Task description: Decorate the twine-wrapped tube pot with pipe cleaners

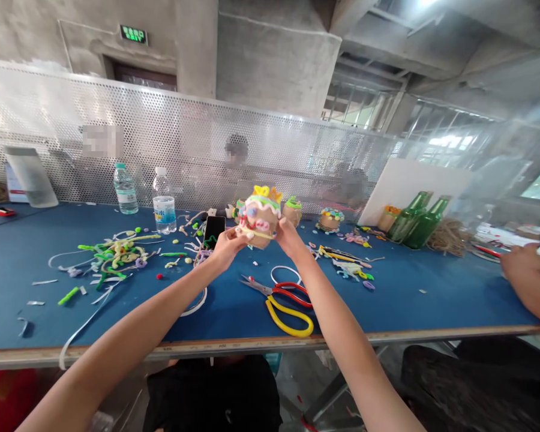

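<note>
With both arms stretched out over the blue table (432,294), I hold up a small tan pot (261,219) trimmed with coloured pipe cleaners: a yellow bow on top, a green and white rim, red and pink curls on its side. My left hand (227,243) grips its left side and my right hand (290,237) grips its right side, fingers closed on it. Below my hands lie scissors with red handles (279,290) and scissors with yellow handles (288,315). A black phone (214,228) lies just behind my left hand.
Pipe-cleaner scraps (117,255) litter the table's left. Two water bottles (164,201) stand at the back, other decorated pots (330,219) behind my hands, two green glass bottles (416,221) at the right. Another person's hand (524,264) rests at the right edge. A perforated screen (162,138) backs the table.
</note>
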`<state>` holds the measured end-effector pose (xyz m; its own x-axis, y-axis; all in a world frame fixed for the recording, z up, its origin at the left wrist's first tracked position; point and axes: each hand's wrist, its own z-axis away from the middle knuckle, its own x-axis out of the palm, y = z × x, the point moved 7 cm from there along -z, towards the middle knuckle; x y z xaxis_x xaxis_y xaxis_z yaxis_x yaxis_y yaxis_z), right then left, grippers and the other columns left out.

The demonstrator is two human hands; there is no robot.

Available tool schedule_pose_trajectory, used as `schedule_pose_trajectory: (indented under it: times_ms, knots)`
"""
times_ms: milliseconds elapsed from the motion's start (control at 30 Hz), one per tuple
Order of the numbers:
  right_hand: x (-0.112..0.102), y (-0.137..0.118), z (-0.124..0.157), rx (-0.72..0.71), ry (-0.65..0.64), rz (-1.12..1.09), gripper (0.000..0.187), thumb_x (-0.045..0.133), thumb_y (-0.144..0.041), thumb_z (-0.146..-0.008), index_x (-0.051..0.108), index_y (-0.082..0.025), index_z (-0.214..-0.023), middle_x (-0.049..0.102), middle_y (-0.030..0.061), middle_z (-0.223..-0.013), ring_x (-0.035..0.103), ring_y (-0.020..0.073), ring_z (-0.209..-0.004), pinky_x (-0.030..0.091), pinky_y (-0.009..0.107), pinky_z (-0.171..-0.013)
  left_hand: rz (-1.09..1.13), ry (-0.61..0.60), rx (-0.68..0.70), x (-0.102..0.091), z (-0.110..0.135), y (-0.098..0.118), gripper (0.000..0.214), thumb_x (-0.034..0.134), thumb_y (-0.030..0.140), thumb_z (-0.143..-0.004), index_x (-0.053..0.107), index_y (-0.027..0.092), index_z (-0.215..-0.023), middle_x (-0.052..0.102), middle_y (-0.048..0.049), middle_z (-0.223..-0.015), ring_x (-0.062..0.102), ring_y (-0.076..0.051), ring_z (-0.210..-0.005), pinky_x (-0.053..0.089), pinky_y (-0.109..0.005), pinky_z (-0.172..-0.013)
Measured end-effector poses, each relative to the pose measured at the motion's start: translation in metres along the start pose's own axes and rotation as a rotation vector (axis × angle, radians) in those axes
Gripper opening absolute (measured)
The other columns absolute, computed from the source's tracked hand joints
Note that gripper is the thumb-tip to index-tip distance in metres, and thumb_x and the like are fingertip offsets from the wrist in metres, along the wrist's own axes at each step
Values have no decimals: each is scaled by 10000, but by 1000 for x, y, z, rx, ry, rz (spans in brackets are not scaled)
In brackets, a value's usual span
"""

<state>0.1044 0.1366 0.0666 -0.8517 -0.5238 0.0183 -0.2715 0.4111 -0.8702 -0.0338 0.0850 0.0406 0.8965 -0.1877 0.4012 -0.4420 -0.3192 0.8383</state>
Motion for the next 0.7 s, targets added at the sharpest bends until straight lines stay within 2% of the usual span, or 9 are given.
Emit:
schedule_pose_trajectory:
  times_ms: [100, 200, 300, 367, 467, 600, 700]
  knots:
    - [-15, 7, 0, 12, 85, -6, 585, 765, -475, -603, 594, -242, -1111, 676, 40, -1097, 613, 250, -1040, 510, 355, -850, -144, -46, -26, -1, -7, -16, 486, 861, 201, -476, 681, 123, -920, 709, -55, -903, 645, -242, -910, 471, -404, -928]
    - [-33, 19, 1, 46, 122, -2, 565, 812, -339, -526, 612, -217, -1041, 690, 41, -1069, 615, 262, -1033, 490, 389, -899, -262, -59, -57, -7, -15, -27, 667, 889, 178, -391, 671, 122, -1019, 674, -113, -1093, 561, -335, -1119, 389, -499, -1020]
    - [-54, 34, 1, 87, 147, 4, 638, 816, -223, -455, 596, -235, -1053, 680, 27, -1098, 592, 264, -1076, 456, 402, -949, -339, 8, -34, -21, -20, -26, 970, 901, 174, -372, 532, 166, -1269, 465, -144, -1396, 315, -362, -1349, 236, -511, -1122]
    - [-65, 43, 1, 121, 151, 1, 685, 801, -168, -433, 582, -252, -1077, 667, 19, -1124, 578, 259, -1099, 435, 404, -976, -360, 38, -19, -31, -23, -22, 1065, 887, 225, -448, 388, 200, -1388, 325, -143, -1491, 237, -347, -1392, 210, -500, -1137]
    - [-73, 54, -1, 165, 141, -27, 748, 773, -151, -434, 543, -291, -1132, 645, 0, -1156, 580, 242, -1099, 436, 405, -976, -360, 48, -26, -43, -26, -20, 1058, 844, 274, -551, 274, 218, -1440, 280, -165, -1506, 289, -345, -1374, 296, -501, -1101]
    - [-76, 63, -3, 206, 145, -75, 837, 770, -160, -422, 474, -336, -1185, 642, -30, -1129, 602, 220, -1059, 473, 399, -932, -353, 56, -18, -53, -31, -17, 969, 814, 298, -594, 309, 186, -1414, 369, -208, -1445, 405, -353, -1306, 359, -506, -1058]
    - [-84, 71, 0, 216, 215, -76, 876, 807, -149, -422, 430, -341, -1188, 657, -45, -1039, 623, 200, -996, 502, 371, -884, -347, 57, 13, -54, -30, -12, 928, 798, 316, -606, 327, 191, -1396, 427, -204, -1401, 459, -342, -1262, 378, -505, -1036]
